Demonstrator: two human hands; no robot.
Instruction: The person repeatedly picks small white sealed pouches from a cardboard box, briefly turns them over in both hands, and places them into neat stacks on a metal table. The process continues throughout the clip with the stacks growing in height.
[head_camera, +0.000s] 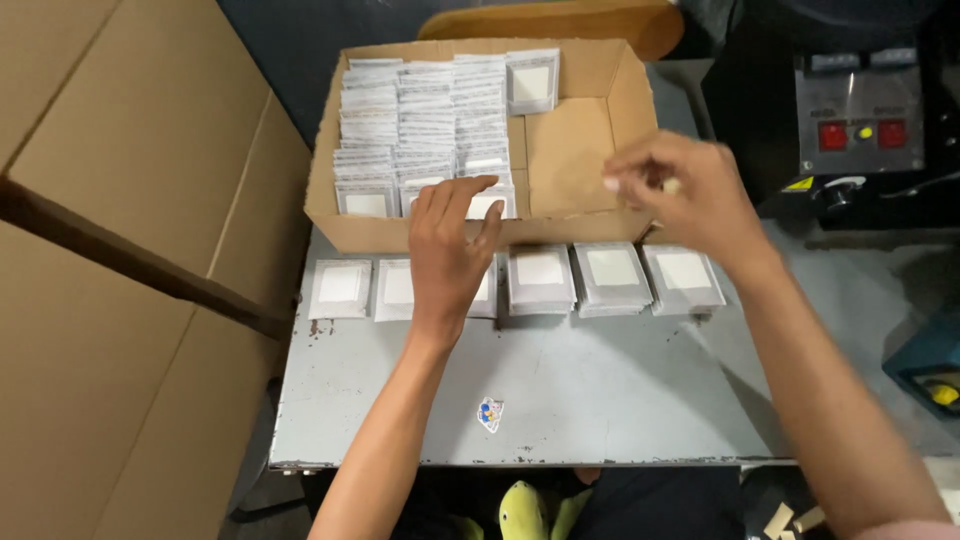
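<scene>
Small flat packets, grey w/ a pale square in the middle, fill the cardboard box that sits at the far end of our grey metal table. They stand in about 3 tight rows on the left side of the box. One more short row is at the far wall, just right of them. The right part of the box is bare cardboard.

Outside the box, just in front of its near wall, more packets lie flat in a line of small piles on the table.

Our left hand is open, fingers spread a bit. It reaches over the near wall of the box, and the fingertips touch the front packets in the box. The palm covers part of the line of piles.

Our right hand hangs over the right near corner of the box. Its fingers are curled in & pinched together. It's blurry, so we can't tell what it holds, if anything.

A small sticker is on the table, nearer to us than the box. Big cardboard sheets stand left of the box. A dark machine w/ red buttons is right of the box.
</scene>
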